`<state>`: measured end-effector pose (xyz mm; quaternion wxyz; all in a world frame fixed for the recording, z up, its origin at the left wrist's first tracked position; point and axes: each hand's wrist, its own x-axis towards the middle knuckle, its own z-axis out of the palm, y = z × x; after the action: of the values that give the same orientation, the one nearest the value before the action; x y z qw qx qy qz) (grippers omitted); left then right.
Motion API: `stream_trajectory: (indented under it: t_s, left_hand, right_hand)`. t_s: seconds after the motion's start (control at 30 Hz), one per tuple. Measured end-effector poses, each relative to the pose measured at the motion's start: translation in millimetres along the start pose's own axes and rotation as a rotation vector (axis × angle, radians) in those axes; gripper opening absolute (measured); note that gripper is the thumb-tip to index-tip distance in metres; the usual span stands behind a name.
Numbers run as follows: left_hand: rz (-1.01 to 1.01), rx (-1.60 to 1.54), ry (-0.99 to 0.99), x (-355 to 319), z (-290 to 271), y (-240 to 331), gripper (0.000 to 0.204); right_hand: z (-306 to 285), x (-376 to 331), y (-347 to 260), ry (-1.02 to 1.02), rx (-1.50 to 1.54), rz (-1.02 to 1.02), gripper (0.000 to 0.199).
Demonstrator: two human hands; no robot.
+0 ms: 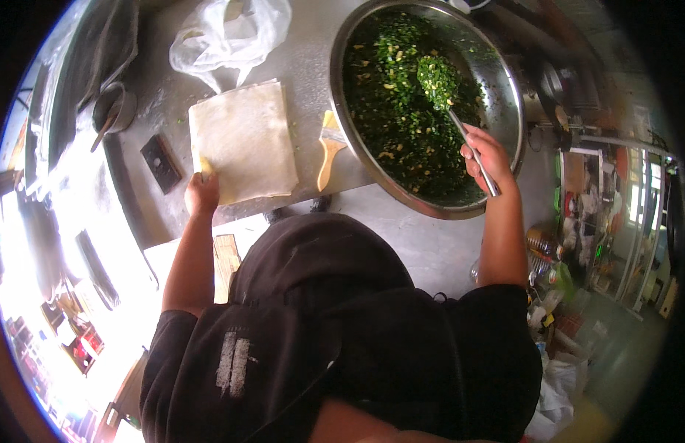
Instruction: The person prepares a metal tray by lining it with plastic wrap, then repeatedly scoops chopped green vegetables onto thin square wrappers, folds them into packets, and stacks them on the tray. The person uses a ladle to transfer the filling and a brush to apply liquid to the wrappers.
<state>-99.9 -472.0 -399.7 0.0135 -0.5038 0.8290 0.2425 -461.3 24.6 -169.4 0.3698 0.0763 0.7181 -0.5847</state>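
Note:
My right hand (488, 156) is wrapped round the handle of a metal spoon (469, 142). The spoon's bowl is heaped with chopped green filling (438, 81) and is over a large steel bowl (514, 88) of the same green mix with yellow bits. At the left edge of a stack of thin pale dough sheets (246, 144), my left hand (202, 193) is closed, its fingers touching the stack. A small yellow piece (205, 164) shows at its fingertips; I cannot make out its kind. Between stack and bowl lies a flat brush (327, 159) with a wooden handle.
A white plastic bag (228, 40) lies behind the dough on the metal table (154, 66). To the left are a dark rectangular block (161, 164) and a small pot (115, 107) with a handle in it. Bottles and bags (553, 295) crowd the floor at right.

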Motion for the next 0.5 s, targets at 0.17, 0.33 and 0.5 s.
stream_trajectory:
  t_s: [0.17,0.33,0.5]
  left_hand:
    - [-0.024,-0.047,-0.088,-5.6,-16.6,8.9,0.045]
    - [0.012,-0.138,-0.139,-2.6,-20.6,3.6,0.039]
    - [0.04,-0.216,-0.197,0.7,-20.4,-4.9,0.036]
  right_hand:
    - [45.4,-8.8,12.7,-0.062,0.031,-0.001,0.048]
    - [71.1,-17.9,18.3,-0.007,0.019,0.033,0.043]
    - [85.6,-31.5,13.6,0.0,0.082,0.015,0.043]
